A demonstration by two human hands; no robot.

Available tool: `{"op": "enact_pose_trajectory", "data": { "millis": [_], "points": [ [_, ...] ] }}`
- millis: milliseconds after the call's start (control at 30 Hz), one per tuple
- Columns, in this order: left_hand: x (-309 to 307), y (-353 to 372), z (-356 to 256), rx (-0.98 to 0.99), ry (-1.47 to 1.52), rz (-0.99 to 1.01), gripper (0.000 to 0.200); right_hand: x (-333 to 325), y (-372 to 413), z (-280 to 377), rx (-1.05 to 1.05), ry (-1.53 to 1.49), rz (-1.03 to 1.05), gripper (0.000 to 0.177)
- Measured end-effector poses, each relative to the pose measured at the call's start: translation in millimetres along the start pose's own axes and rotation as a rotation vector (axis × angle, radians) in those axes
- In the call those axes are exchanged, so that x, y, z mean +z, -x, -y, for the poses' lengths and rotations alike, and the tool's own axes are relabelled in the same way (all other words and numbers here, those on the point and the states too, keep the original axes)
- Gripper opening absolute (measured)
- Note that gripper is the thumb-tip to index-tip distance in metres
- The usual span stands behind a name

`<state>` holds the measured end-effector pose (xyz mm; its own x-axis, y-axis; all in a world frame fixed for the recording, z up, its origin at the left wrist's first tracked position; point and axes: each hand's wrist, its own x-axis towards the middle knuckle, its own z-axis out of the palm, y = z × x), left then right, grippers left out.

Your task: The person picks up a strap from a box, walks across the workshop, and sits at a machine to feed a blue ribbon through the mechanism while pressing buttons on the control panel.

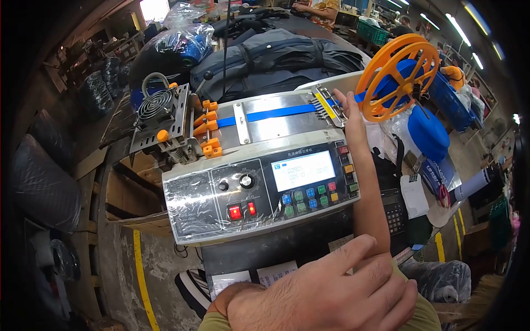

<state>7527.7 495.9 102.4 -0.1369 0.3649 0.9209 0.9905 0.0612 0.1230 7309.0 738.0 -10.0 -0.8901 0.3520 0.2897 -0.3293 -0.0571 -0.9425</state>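
My right hand (350, 109) is at the right end of the machine (259, 187), its fingertips closed around the blue strap (281, 113) between the guide (328, 109) and the orange reel (395, 80). The strap runs left under a metal crossbar (242, 123) towards orange clamps (207, 128). My left hand (326, 287) lies across my right forearm near the elbow, its fingers loosely bent and apart, with nothing seen in them. The machine's screen (305, 170) and red switches (235, 212) are lit.
Dark fabric bundles (265, 60) lie behind the machine. A calculator (395, 212) and a white tag (414, 196) are on the right, near a blue strap roll (428, 132). A cardboard box (132, 193) stands left. Another person (323, 12) is at the far table.
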Motion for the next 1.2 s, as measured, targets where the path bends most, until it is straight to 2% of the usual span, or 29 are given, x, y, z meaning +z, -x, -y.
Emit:
{"op": "enact_pose_trajectory", "data": {
  "millis": [100, 300, 933, 1100, 1200],
  "points": [
    [0.1, -0.2, 0.1, 0.013, -0.017, -0.005, 0.008, 3.5, 1.3, 4.6, 0.096, -0.028, -0.045, 0.079],
    [0.5, -0.1, -3.0, -0.015, 0.012, 0.000, 0.006, -3.8, -4.7, -2.8, 0.019, 0.188, -0.106, 0.083],
    [0.0, -1.9, -6.1, -0.029, 0.036, 0.016, 0.006, -2.8, -3.2, -3.7, 0.025, 0.151, -0.111, 0.090],
    [-1.0, -2.0, -5.1, -0.008, 0.013, 0.024, 0.006, -6.6, -5.6, -6.4, 0.067, 0.117, -0.051, 0.092],
    [-2.3, -2.9, -4.5, -0.015, 0.017, 0.032, 0.006, -5.8, -7.4, -9.2, 0.038, 0.137, -0.087, 0.085]
  ]
}}
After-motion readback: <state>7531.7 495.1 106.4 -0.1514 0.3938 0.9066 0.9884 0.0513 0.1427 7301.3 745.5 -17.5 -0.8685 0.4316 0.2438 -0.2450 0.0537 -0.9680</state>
